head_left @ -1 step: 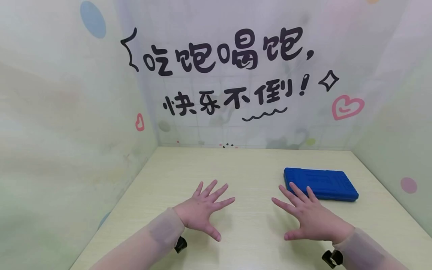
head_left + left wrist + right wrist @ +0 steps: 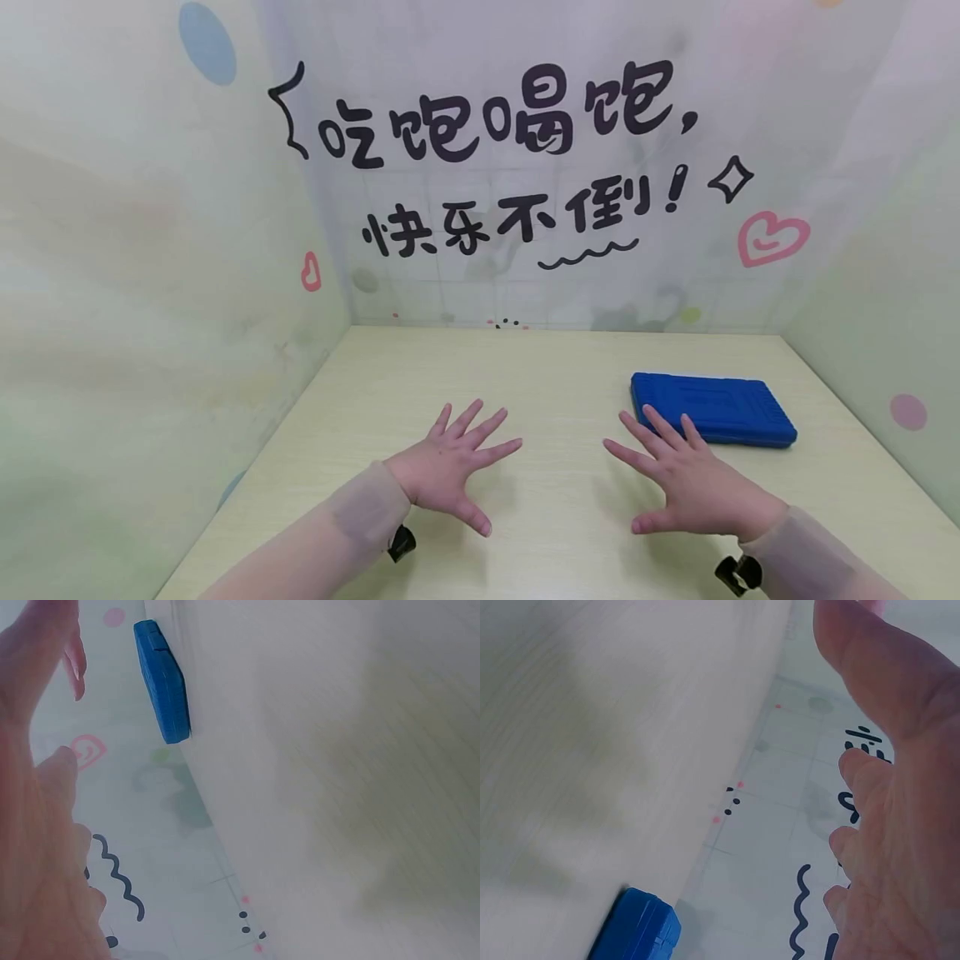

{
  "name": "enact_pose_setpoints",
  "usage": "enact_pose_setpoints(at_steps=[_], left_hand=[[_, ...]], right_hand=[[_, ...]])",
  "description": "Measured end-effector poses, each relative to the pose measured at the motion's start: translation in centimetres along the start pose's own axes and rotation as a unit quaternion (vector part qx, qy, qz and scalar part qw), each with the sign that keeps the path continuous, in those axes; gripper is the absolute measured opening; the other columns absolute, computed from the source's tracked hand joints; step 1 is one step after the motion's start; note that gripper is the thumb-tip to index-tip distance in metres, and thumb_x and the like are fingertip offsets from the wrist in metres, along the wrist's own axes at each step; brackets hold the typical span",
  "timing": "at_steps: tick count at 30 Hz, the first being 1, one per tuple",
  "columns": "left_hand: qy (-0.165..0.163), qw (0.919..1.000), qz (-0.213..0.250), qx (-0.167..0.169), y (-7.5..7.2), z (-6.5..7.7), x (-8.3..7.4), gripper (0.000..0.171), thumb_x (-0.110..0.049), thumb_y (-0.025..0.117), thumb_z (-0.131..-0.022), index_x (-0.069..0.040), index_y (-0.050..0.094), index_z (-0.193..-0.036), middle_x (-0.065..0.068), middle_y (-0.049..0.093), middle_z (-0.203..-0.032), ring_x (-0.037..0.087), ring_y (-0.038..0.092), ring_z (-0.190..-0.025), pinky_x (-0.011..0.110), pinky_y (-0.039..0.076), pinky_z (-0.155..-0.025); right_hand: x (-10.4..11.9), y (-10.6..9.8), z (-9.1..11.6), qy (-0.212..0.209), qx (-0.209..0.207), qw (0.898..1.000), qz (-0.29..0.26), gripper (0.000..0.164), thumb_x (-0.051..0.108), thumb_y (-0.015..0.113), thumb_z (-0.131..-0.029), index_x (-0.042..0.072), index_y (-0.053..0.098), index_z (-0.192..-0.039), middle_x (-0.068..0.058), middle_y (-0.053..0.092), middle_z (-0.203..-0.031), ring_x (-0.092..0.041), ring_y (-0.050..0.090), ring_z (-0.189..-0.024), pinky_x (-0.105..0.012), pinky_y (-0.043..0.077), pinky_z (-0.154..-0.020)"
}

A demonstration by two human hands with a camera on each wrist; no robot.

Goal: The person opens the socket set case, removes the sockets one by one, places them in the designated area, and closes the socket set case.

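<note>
A flat blue plastic case [image 2: 712, 407] with ridged ends lies closed on the right side of the pale wooden table [image 2: 555, 375]. My left hand [image 2: 453, 467] hovers left of the table's middle, palm down, fingers spread, holding nothing. Opposite it, my right hand [image 2: 693, 483] is spread the same way and also holds nothing. Its fingertips overlap the near left edge of the case in the head view. The left wrist view has the case [image 2: 163, 682] beyond the hand, and the right wrist view shows one end of the case [image 2: 641, 926] at the bottom.
Printed walls enclose the table at the back and both sides. The back wall [image 2: 450, 292] bears large black Chinese lettering and a pink heart [image 2: 772, 239]. Long pale sleeves [image 2: 322, 533] cover both arms, with a black strap part [image 2: 402, 543] below the left wrist.
</note>
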State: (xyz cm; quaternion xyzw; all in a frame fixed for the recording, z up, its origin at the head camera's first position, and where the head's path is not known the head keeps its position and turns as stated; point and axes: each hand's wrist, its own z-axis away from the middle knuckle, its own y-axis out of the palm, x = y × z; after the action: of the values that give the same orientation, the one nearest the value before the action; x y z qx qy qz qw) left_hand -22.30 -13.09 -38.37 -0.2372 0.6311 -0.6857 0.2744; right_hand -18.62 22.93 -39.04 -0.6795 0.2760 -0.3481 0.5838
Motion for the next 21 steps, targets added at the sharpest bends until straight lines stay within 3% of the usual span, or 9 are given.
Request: enact_pose_setpoints(at_steps=[9, 14, 18, 21], left_hand=[[-0.001, 1.0000, 0.008, -0.002, -0.2, 0.2, 0.1, 0.108, -0.074, 0.068, -0.067, -0.037, 0.016, -0.154, -0.002, -0.007, -0.162, 0.028, -0.014, -0.146, 0.063, -0.005, -0.110], [0.010, 0.9998, 0.015, -0.009, -0.2, -0.2, 0.1, 0.107, -0.073, 0.068, -0.068, -0.035, 0.018, -0.154, -0.002, -0.001, -0.162, 0.026, -0.006, -0.147, 0.059, -0.003, -0.112], [0.015, 0.9992, 0.031, -0.022, 0.5, -1.5, -0.3, 0.101, -0.073, 0.065, -0.071, -0.034, 0.022, -0.154, -0.001, 0.011, -0.161, 0.028, 0.007, -0.147, 0.056, 0.005, -0.114], [0.010, 0.9954, 0.083, -0.048, 1.5, -4.1, -1.2, 0.090, -0.071, 0.061, -0.078, -0.032, 0.027, -0.153, -0.003, 0.025, -0.157, 0.024, 0.021, -0.144, 0.052, 0.016, -0.113]], right_hand=[[0.0, 0.2, -0.7, -0.012, -0.011, 1.000, 0.016, 0.092, 0.065, 0.070, -0.073, 0.027, 0.037, -0.150, -0.009, 0.016, -0.160, -0.045, 0.009, -0.143, -0.068, 0.009, -0.107], [-0.6, 0.5, -0.9, -0.021, -0.039, 0.999, 0.024, 0.088, 0.060, 0.072, -0.074, 0.023, 0.041, -0.148, -0.011, 0.027, -0.156, -0.043, 0.021, -0.140, -0.063, 0.018, -0.108], [-2.0, 0.5, -0.7, 0.003, -0.059, 0.998, 0.015, 0.080, 0.057, 0.071, -0.078, 0.021, 0.046, -0.145, -0.014, 0.041, -0.148, -0.042, 0.036, -0.134, -0.062, 0.031, -0.102], [-3.9, 0.4, -0.1, 0.060, -0.088, 0.994, -0.004, 0.068, 0.053, 0.069, -0.083, 0.016, 0.055, -0.138, -0.015, 0.053, -0.136, -0.041, 0.047, -0.124, -0.059, 0.041, -0.094]])
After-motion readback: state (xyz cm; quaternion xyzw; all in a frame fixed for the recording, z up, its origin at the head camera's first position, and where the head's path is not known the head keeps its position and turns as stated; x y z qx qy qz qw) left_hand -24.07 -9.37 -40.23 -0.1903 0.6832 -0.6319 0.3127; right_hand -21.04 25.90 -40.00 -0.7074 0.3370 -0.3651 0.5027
